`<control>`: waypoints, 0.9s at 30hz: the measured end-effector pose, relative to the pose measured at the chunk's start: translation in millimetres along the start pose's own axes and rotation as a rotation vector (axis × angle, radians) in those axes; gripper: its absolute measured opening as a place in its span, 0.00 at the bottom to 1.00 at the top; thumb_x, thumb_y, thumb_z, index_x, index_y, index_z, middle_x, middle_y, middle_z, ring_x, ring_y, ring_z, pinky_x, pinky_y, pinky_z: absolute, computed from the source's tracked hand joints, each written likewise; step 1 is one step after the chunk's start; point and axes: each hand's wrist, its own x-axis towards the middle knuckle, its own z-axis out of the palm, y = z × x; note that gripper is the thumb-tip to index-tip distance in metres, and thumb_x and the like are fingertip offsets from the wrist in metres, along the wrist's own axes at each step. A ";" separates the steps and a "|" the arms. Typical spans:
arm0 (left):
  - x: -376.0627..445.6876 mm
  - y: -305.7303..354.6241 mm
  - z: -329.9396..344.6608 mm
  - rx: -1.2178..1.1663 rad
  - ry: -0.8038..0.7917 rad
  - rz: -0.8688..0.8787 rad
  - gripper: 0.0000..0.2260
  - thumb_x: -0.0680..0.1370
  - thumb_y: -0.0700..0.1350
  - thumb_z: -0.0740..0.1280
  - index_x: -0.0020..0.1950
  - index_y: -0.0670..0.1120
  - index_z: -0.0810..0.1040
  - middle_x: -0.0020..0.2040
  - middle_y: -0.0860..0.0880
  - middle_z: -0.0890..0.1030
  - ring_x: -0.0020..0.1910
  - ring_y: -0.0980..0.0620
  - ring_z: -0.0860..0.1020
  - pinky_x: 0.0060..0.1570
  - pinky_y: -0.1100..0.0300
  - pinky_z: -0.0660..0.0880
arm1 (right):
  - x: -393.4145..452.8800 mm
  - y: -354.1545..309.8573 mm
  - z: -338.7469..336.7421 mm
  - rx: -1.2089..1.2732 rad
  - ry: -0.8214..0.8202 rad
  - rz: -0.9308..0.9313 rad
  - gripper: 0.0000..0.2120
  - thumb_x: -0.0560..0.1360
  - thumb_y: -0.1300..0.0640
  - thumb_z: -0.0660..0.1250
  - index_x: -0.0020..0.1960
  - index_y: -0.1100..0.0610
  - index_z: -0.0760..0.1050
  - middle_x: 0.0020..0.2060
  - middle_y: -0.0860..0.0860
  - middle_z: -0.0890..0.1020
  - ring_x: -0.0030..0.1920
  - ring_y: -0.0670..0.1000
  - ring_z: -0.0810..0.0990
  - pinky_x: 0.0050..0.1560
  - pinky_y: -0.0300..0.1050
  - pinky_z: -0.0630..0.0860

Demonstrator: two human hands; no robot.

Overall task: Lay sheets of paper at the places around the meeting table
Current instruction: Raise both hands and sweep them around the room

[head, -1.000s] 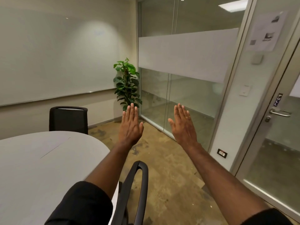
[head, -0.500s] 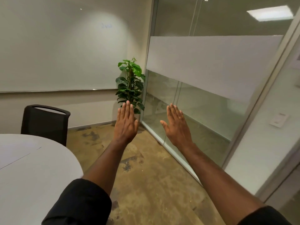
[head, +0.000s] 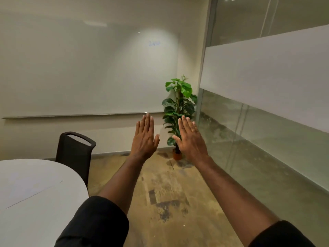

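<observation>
Head view: left hand (head: 145, 138), right hand (head: 191, 139) flat, empty.

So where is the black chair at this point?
In the head view the black chair stands left of centre, at the far rounded end of the white table, below the whiteboard and left of the left hand.

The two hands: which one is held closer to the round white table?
The left hand. It hovers open nearer the round white table and black chair, while the right hand is in front of the green potted plant.
</observation>
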 end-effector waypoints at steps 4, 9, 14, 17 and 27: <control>56.6 1.6 26.4 0.044 0.030 -0.083 0.33 0.82 0.56 0.46 0.81 0.41 0.39 0.82 0.41 0.39 0.81 0.45 0.38 0.80 0.44 0.46 | 66.8 22.4 41.9 0.058 0.017 -0.084 0.35 0.83 0.39 0.48 0.81 0.62 0.50 0.80 0.60 0.54 0.81 0.57 0.50 0.80 0.54 0.48; 105.8 -31.1 57.9 0.134 0.053 -0.160 0.32 0.83 0.54 0.48 0.81 0.40 0.39 0.81 0.40 0.39 0.81 0.45 0.38 0.80 0.45 0.45 | 140.4 36.1 101.4 0.141 0.016 -0.135 0.36 0.83 0.40 0.49 0.81 0.62 0.49 0.80 0.60 0.53 0.81 0.56 0.49 0.81 0.53 0.46; 145.5 -104.7 98.9 0.199 0.071 -0.250 0.33 0.83 0.53 0.51 0.81 0.40 0.39 0.82 0.41 0.39 0.81 0.45 0.38 0.80 0.47 0.43 | 222.8 21.4 173.1 0.239 0.030 -0.172 0.35 0.82 0.40 0.47 0.81 0.61 0.48 0.81 0.59 0.52 0.81 0.56 0.48 0.81 0.52 0.44; 171.8 -163.8 126.4 0.246 0.068 -0.294 0.33 0.83 0.53 0.51 0.80 0.40 0.39 0.81 0.41 0.39 0.81 0.45 0.39 0.81 0.46 0.44 | 279.4 0.4 221.8 0.295 0.047 -0.199 0.35 0.83 0.40 0.49 0.81 0.61 0.47 0.81 0.58 0.51 0.81 0.55 0.47 0.81 0.51 0.44; 303.2 -379.1 188.8 0.346 0.056 -0.428 0.35 0.82 0.54 0.52 0.80 0.39 0.39 0.81 0.41 0.38 0.81 0.45 0.38 0.80 0.46 0.45 | 503.4 -81.8 361.7 0.414 0.079 -0.218 0.35 0.83 0.41 0.50 0.81 0.61 0.48 0.81 0.57 0.52 0.81 0.54 0.48 0.81 0.51 0.45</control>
